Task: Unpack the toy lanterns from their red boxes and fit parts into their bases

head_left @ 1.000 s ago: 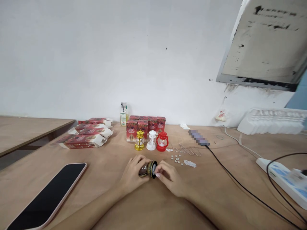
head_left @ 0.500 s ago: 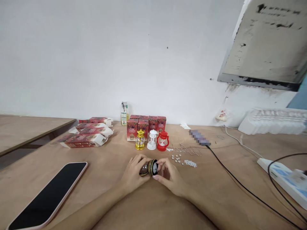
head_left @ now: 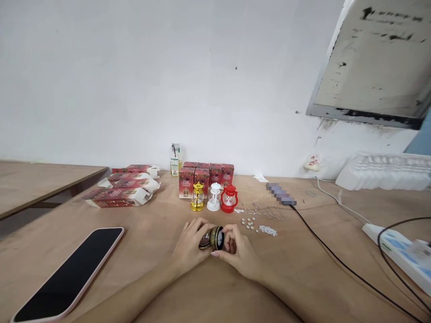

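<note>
A small bronze-and-black lantern point(head_left: 214, 238) lies on its side between my hands, its round base facing right. My left hand point(head_left: 192, 244) is closed around its clear body, and the fingers cover part of it. At the base, the curled fingers and thumb of my right hand point(head_left: 237, 249) grip the rim from the right. Just beyond stand three upright mini lanterns: a gold one point(head_left: 197, 197), a white one point(head_left: 214, 197) and a red one point(head_left: 229, 199). Several coin-like discs point(head_left: 248, 224), white plastic pieces point(head_left: 268, 230) and bent wires point(head_left: 264, 210) lie right of them.
Red printed boxes point(head_left: 187, 183) stand against the wall, beside a bottle point(head_left: 174, 161). Opened red cartons point(head_left: 114, 197) lie at left, behind a large phone point(head_left: 72, 273). To the right are a pixelated device point(head_left: 280, 194) with a black cable, a power strip point(head_left: 400, 251) and white foam trays point(head_left: 384, 170).
The lantern has shifted slightly right and turned a little in my hands. My right thumb has moved down, lower along the base. The view has shifted very slightly.
</note>
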`<state>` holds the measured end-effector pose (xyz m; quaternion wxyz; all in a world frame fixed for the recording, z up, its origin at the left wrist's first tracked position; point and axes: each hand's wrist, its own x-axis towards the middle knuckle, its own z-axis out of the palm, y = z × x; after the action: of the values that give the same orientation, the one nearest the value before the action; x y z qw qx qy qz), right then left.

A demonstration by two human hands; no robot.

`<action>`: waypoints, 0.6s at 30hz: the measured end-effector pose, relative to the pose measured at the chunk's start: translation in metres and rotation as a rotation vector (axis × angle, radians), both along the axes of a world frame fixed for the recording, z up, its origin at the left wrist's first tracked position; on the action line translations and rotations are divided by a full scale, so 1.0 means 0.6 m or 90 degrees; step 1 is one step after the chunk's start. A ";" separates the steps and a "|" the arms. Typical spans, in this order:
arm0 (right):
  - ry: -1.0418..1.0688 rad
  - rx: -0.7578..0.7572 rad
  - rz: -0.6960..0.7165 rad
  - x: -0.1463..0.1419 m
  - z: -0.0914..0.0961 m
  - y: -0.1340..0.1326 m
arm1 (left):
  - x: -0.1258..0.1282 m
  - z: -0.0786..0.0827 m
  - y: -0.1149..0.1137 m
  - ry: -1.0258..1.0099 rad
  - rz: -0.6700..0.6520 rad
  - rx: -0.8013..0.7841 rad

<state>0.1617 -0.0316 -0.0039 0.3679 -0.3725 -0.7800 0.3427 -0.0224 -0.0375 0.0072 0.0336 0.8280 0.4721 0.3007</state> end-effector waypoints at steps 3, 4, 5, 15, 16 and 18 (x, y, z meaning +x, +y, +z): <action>0.001 -0.014 0.015 0.002 0.002 0.001 | 0.000 0.001 -0.001 0.004 -0.004 -0.003; 0.002 -0.019 0.018 0.003 0.002 0.001 | -0.001 0.002 -0.001 0.007 -0.005 -0.006; 0.002 -0.023 0.021 0.004 0.002 0.002 | -0.001 0.002 -0.002 0.010 -0.005 -0.009; 0.016 -0.048 0.035 0.006 0.002 0.008 | 0.000 0.003 -0.001 0.035 0.001 -0.013; 0.016 -0.052 0.035 0.006 0.002 0.009 | 0.000 0.003 -0.001 0.036 0.001 -0.010; 0.016 -0.056 0.037 0.007 0.002 0.009 | 0.000 0.003 -0.001 0.036 0.002 -0.009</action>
<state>0.1659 -0.0261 -0.0024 0.3509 -0.3608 -0.7700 0.3921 -0.0224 -0.0380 0.0089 0.0256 0.8353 0.4763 0.2736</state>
